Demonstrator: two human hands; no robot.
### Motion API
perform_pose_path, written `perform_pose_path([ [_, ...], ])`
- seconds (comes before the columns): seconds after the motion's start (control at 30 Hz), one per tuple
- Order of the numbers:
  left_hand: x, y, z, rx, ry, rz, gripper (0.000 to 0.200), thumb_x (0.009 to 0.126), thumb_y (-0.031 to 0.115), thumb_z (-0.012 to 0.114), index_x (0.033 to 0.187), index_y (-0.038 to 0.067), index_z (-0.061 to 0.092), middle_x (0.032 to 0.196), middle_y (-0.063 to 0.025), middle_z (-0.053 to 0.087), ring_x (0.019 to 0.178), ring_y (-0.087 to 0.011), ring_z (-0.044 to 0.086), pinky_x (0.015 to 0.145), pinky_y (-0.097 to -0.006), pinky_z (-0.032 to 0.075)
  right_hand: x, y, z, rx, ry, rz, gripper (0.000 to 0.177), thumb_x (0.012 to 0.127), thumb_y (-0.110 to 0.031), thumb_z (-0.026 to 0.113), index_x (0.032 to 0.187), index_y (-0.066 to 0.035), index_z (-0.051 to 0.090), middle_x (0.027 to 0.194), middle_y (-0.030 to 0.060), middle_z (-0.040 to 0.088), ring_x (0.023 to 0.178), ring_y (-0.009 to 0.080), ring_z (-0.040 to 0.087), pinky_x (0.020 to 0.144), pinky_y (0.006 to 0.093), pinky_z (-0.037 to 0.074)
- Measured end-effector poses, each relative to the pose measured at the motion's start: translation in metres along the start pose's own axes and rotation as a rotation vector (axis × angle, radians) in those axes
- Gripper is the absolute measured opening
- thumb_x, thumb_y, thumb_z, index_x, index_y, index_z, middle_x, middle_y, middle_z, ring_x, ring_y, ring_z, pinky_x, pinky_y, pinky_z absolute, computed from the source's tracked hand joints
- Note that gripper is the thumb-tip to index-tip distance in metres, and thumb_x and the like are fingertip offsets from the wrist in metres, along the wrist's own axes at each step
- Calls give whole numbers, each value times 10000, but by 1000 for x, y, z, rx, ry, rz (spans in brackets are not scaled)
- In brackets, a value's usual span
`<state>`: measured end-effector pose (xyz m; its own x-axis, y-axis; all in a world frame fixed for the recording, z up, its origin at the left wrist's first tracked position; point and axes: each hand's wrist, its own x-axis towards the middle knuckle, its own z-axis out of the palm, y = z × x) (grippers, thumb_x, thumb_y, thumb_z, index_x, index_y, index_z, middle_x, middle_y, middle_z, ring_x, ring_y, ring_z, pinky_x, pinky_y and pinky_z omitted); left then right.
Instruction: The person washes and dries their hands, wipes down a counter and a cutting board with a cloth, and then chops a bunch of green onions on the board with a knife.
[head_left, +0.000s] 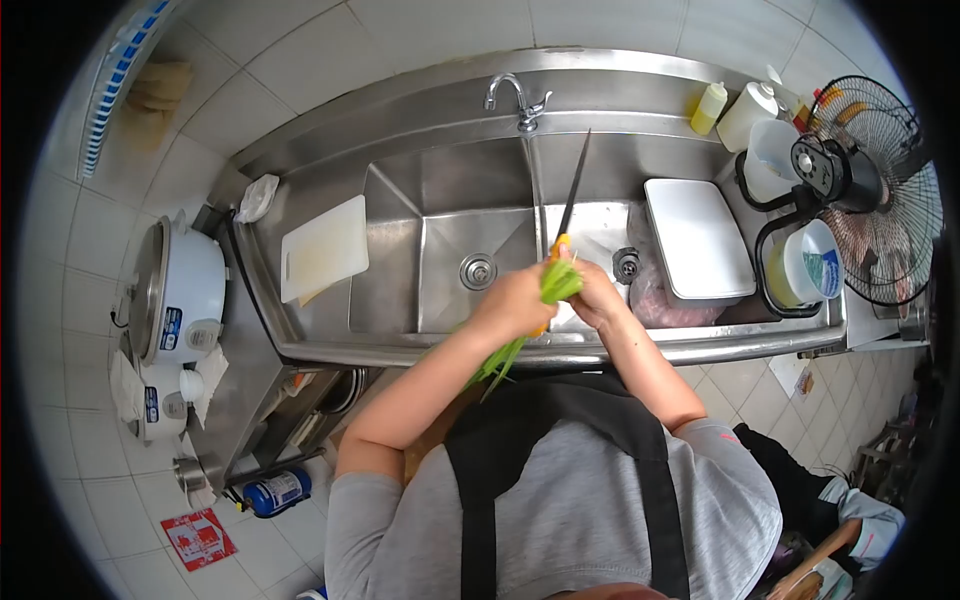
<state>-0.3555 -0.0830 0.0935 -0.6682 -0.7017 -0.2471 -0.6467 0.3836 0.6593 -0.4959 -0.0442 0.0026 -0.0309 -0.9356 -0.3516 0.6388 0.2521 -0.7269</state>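
Note:
Close together over the front of the divided sink (455, 250), both my hands are closed. My left hand (513, 302) wraps the orange-yellow handle of a long, narrow knife (575, 185); its dark blade points away toward the back of the sink. Between the hands shows a bunch of green stalks (560, 282), whose ends trail out below my left forearm. My right hand (594, 294) grips the bunch from the right. Where the fingers overlap, part of the handle and of the stalks is hidden.
A white cutting board (326, 250) lies left of the basins. At right are a white lidded container (700, 240), a clear bag (670, 308), tubs, bottles (708, 108) and a black fan (865, 185). A faucet (520, 100) stands behind. Another person (850, 520) is at lower right.

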Motion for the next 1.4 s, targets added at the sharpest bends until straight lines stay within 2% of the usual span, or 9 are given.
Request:
perform_pose_path([
  [0.2,-7,2,-7,-122,-80,78,420,695,269,692,1020,32,573,879,-156,645,821,-280,628,731,-348,474,-5,-18,-27,273,40,58,136,795,-23,505,925,1,534,795,62,562,653,142,551,638,276,483],
  [0.33,-29,-32,-45,-224,34,70,399,672,258,698,987,37,590,838,-146,647,767,-301,625,707,-372,478,-23,-28,-45,-302,188,88,181,869,-236,560,892,-61,516,615,-29,431,415,67,401,346,213,339],
  [0.43,-53,-86,-88,-322,-138,-181,414,688,252,722,990,13,573,877,-101,653,770,-213,620,729,-309,474,-40,-21,-48,-609,220,6,256,894,-304,537,861,-57,478,559,-23,390,376,66,376,318,223,298],
  [0.67,-111,-246,-193,387,295,-415,603,638,342,752,1116,44,537,943,-180,628,910,-312,601,779,-386,473,-45,-15,12,-566,138,-24,399,915,-414,465,962,-21,517,624,-7,423,376,60,368,300,195,294],
  [0.9,-73,-363,-287,736,639,-145,423,680,273,721,1001,103,506,891,-106,612,859,-310,597,701,-416,472,16,61,164,-736,214,-16,313,905,-352,510,1007,-56,518,572,-33,406,404,63,403,336,213,323],
  [1.03,-36,-426,-282,701,527,-36,499,669,370,724,1021,98,498,884,-111,606,837,-312,598,711,-405,474,47,120,241,-957,284,-253,352,888,-281,542,1172,-92,457,581,-1,458,417,78,428,356,242,330],
  [1.1,-31,-452,-265,653,403,-73,583,656,431,717,1074,92,491,936,-120,598,873,-312,590,748,-408,465,48,128,279,-1069,227,-156,395,882,-262,547,1224,-118,410,623,80,529,480,174,513,442,311,407],
  [1.17,-33,-461,-250,611,280,-105,670,643,492,710,1126,86,483,989,-128,590,908,-312,581,785,-411,457,55,144,300,-1223,213,-113,401,875,-231,546,1229,-117,394,881,256,603,831,426,579,726,428,441],
  [1.4,-43,-479,-237,554,425,-55,649,715,393,686,1223,67,451,1100,-130,528,1030,-296,514,868,-435,392,107,180,330,-1357,172,-287,388,865,-177,529,1211,-50,407,898,297,584,868,444,557,737,466,438],
])
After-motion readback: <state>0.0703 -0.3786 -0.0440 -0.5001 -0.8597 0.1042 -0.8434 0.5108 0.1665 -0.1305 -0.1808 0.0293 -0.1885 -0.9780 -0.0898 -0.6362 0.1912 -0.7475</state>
